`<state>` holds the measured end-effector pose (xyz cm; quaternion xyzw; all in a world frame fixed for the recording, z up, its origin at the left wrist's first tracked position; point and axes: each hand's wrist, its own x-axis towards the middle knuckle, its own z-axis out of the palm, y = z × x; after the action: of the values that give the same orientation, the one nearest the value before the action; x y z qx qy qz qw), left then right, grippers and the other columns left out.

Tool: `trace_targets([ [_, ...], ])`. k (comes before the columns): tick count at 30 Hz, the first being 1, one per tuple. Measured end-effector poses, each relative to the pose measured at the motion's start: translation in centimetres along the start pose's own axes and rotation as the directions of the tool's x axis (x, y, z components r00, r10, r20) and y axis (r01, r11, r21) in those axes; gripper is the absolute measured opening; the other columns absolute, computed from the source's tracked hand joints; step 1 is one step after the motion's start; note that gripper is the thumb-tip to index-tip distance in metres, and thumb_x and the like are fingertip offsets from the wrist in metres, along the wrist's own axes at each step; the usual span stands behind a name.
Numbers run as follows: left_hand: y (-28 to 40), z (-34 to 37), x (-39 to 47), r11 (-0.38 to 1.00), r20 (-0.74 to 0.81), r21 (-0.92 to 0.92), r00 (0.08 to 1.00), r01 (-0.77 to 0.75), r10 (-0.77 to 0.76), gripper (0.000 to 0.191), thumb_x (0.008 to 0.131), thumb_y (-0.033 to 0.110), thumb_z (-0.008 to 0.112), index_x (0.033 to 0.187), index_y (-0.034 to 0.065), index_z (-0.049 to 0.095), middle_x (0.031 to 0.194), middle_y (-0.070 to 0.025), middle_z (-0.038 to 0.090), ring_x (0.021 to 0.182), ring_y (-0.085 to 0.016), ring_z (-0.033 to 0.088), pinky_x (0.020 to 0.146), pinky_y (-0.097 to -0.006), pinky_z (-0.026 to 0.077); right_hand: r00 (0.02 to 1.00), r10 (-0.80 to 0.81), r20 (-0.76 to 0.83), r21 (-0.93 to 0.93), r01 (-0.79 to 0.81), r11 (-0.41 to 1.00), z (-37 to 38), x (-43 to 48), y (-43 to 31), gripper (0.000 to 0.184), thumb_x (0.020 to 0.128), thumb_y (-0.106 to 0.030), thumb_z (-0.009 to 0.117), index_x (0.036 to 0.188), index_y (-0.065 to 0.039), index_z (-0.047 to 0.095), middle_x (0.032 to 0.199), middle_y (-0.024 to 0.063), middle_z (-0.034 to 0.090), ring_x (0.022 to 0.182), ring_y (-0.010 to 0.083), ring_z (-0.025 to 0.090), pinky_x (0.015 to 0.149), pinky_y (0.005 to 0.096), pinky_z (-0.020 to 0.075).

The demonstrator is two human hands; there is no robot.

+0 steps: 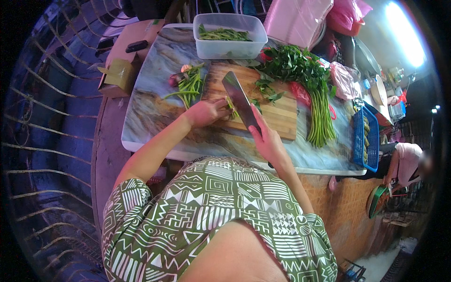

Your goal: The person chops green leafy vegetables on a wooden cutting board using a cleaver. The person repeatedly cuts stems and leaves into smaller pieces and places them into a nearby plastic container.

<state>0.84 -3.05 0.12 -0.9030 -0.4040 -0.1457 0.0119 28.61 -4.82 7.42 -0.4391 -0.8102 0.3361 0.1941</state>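
My right hand (265, 137) is closed around the handle of a broad-bladed kitchen knife (239, 97), whose blade slants over a wooden cutting board (278, 120). My left hand (208, 113) pinches a few short pieces of green stem (231, 105) at the board's left part, close beside the blade. Loose green leaves (269, 92) lie on the board to the right of the knife. Left of the board is a pile of cut green stems (188, 86) with a red onion (173, 80). A large bunch of long-stemmed leafy greens (320, 112) rests at the right, its leaves reaching over the board's corner.
A translucent plastic container (229, 49) with cut greens stands at the table's far side. A blue plastic basket (358, 137) sits at the right edge, near pink plastic bags (341, 81). An open cardboard box (118, 79) is at left. Another person (405, 162) bends at far right.
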Motion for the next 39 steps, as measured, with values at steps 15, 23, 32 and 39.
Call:
trace_targets([
  [15,0.0,-0.8,0.0,0.997,-0.035,0.008,0.996,-0.079,0.079,0.058,0.080,0.013,0.060,0.138,0.0194,0.057,0.143,-0.0077,0.050,0.106,-0.029,0.066,0.072,-0.0401,0.060,0.997,0.012,0.077,0.042,-0.015,0.999,-0.7,0.3,0.1,0.063,0.101,-0.019,0.052,0.157,-0.023,0.024,0.113,0.0330,0.065,0.102,0.0523,0.061,0.084,0.0537,0.0495],
  [23,0.1,-0.3,0.0,0.991,-0.100,-0.090,0.991,-0.100,0.091,0.050,0.083,0.015,0.060,0.133,0.0117,0.060,0.133,-0.0117,0.055,0.124,-0.034,0.056,0.083,-0.0425,0.058,0.990,0.069,0.124,-0.075,-0.060,0.995,-0.7,0.4,-0.9,0.066,0.101,-0.019,0.050,0.159,-0.022,0.018,0.109,0.0339,0.065,0.096,0.0540,0.062,0.080,0.0576,0.0485],
  [32,0.6,0.2,0.2,0.992,-0.154,-0.071,0.984,-0.101,0.089,0.050,0.083,0.017,0.062,0.133,0.0118,0.059,0.129,-0.0118,0.056,0.122,-0.035,0.058,0.084,-0.0421,0.058,0.993,0.028,0.115,-0.085,-0.018,0.996,-0.4,0.2,-1.0,0.068,0.101,-0.018,0.050,0.159,-0.024,0.015,0.106,0.0342,0.065,0.092,0.0556,0.061,0.076,0.0592,0.0479],
  [39,0.6,-0.1,0.2,0.989,-0.218,-0.063,0.969,-0.133,0.116,0.050,0.080,0.014,0.064,0.130,0.0105,0.061,0.128,-0.0114,0.056,0.122,-0.035,0.057,0.086,-0.0414,0.058,0.994,0.007,0.105,-0.076,0.001,0.997,-0.2,0.5,-1.2,0.068,0.101,-0.016,0.050,0.159,-0.022,0.015,0.109,0.0348,0.064,0.095,0.0552,0.061,0.078,0.0591,0.0480],
])
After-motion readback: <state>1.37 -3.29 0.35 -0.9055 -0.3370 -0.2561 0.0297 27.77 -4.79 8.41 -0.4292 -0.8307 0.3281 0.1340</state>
